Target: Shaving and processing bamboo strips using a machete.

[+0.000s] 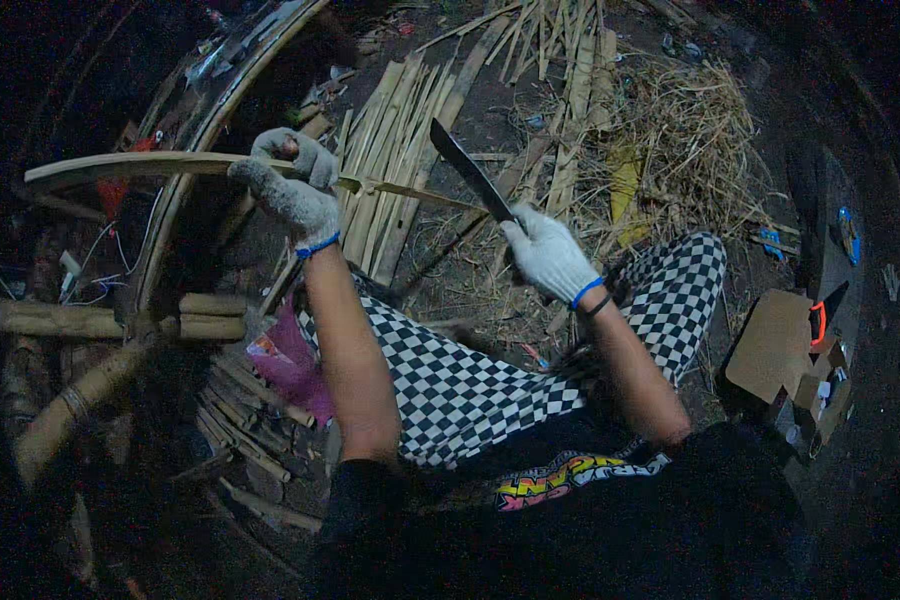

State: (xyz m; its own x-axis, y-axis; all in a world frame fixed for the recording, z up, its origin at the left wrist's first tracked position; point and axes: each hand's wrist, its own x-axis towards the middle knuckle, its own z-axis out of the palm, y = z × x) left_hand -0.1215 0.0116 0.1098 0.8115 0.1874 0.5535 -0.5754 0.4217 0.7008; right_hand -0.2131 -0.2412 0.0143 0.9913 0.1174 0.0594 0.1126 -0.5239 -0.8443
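My left hand (298, 192), in a grey knitted glove with a blue cuff, is closed round a long split bamboo strip (135, 164). The strip stretches out to the far left and runs past the hand to the right, with a node just beyond the fingers. In a whiter glove, my right hand (553, 258) grips a large knife (467, 170) by its handle, which the fingers hide. Its dark blade points up and to the left. The strip's right end lies close to the blade's base; whether they touch I cannot tell.
Split bamboo slats (395, 140) lie on the ground ahead, beside a heap of thin shavings (685, 140). Thick bamboo poles (60, 320) stand at left. A cardboard box (770, 345) with an orange-handled tool (818, 325) sits at right. Below my left forearm lie more bamboo pieces (245, 430).
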